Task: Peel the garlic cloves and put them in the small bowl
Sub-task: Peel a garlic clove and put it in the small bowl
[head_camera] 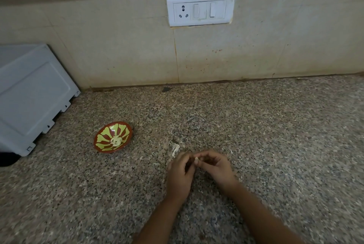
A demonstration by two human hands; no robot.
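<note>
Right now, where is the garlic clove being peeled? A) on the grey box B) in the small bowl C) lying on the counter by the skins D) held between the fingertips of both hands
D: the garlic clove sits between the fingertips of the left hand and right hand, right of the small bowl.

home kitchen, speckled granite counter, tiled backsplash, wall socket and switch plate, small bowl
</note>
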